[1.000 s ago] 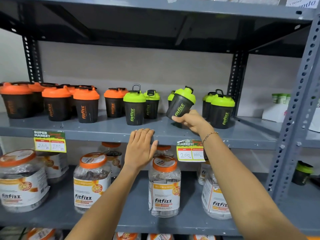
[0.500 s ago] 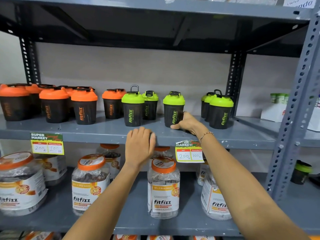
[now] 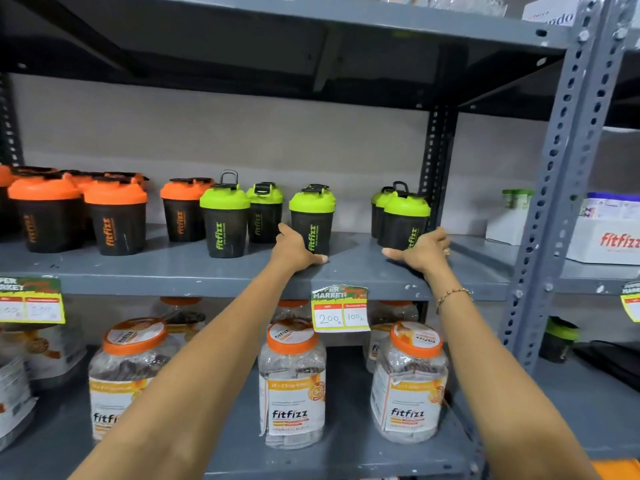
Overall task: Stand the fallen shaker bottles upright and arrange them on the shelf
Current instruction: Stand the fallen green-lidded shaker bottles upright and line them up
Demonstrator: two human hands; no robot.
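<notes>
Black shaker bottles stand upright along the grey middle shelf (image 3: pixel 180 271): orange-lidded ones (image 3: pixel 116 220) on the left, green-lidded ones to the right. My left hand (image 3: pixel 294 249) wraps the base of the middle green-lid shaker (image 3: pixel 313 216), thumb in front and fingers on its left side. My right hand (image 3: pixel 424 251) cups the lower part of the front right green-lid shaker (image 3: pixel 403 220), thumb across its front and fingers around its right side. Two more green-lid shakers (image 3: pixel 225 220) stand left of my left hand. No bottle lies on its side in view.
An upright steel post (image 3: pixel 433 161) stands just behind the right-hand shakers. Clear fitfizz jars with orange lids (image 3: pixel 294 382) fill the shelf below. A price tag (image 3: pixel 341 310) hangs from the shelf edge. White boxes (image 3: pixel 606 233) sit in the bay to the right.
The tilted green-lid shaker was set upright by my right hand, which then let go and moved right to the front right shaker. My left hand rose from the shelf edge onto the middle shaker.
</notes>
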